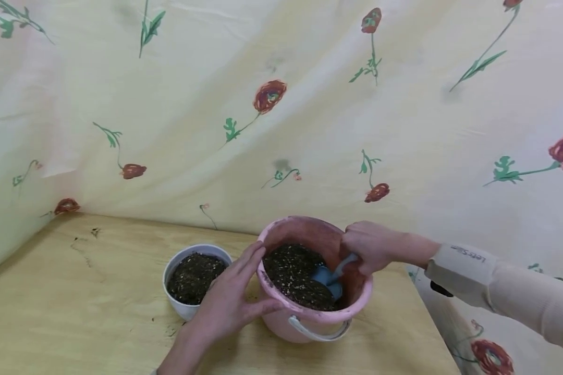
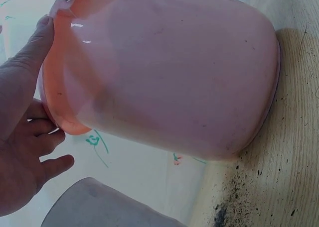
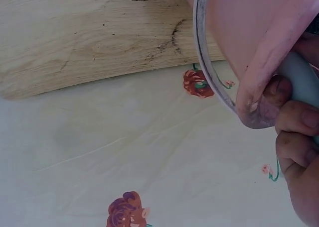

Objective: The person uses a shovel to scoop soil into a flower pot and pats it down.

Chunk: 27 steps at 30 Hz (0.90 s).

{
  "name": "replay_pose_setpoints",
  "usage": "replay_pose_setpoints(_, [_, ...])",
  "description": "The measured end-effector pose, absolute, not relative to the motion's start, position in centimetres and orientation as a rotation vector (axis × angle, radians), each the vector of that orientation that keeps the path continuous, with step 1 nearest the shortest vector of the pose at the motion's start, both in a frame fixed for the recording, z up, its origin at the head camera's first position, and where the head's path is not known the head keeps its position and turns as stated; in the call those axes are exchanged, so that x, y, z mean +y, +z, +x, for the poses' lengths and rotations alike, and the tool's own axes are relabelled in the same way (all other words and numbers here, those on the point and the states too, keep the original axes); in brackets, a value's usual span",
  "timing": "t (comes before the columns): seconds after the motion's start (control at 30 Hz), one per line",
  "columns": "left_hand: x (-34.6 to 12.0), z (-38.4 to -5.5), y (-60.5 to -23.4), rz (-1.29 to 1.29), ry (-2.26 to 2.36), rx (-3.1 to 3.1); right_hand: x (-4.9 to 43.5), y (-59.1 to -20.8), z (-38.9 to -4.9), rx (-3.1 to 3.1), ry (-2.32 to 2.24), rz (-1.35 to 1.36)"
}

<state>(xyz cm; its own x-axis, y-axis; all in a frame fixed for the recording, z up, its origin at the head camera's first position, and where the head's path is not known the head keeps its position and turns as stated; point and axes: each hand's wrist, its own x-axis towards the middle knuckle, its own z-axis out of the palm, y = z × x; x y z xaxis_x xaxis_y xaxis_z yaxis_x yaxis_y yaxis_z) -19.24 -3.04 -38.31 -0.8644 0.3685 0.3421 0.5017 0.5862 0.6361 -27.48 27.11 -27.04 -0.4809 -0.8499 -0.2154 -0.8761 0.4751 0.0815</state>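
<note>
A pink bucket (image 1: 316, 315) holds dark soil (image 1: 293, 273) flecked with pale bits. My right hand (image 1: 368, 247) reaches over its far right rim and grips the handle of a blue scoop (image 1: 328, 278), whose blade is partly in the soil. In the right wrist view curled fingers (image 3: 294, 132) wrap that handle beside the rim. On the near left, my left hand (image 1: 232, 297) touches the bucket's rim with thumb and fingers spread. The left wrist view shows its straight thumb (image 2: 37, 45) against the rim and the lower fingers loose. A white pot (image 1: 183, 307) filled with soil stands left of the bucket.
Both containers stand on a light wooden table (image 1: 98, 312) with scattered soil crumbs. A floral cloth (image 1: 192, 104) hangs behind it and on the left side. The table's right edge runs close to the bucket. A pale bail handle (image 1: 319, 336) hangs on the bucket's front.
</note>
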Motion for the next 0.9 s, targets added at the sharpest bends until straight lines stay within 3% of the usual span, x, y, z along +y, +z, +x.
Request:
replay_pose_setpoints(0.5, [-3.2,-19.2,-38.4,-0.743,-1.114,-2.644,25.2,-26.4,-21.1,2.768,0.291,-1.124])
replay_pose_setpoints(0.9, [-3.1,-19.3,-38.5,-0.742,-1.128,-2.623,26.1,-26.7,-20.7,2.796,-0.074,-1.085])
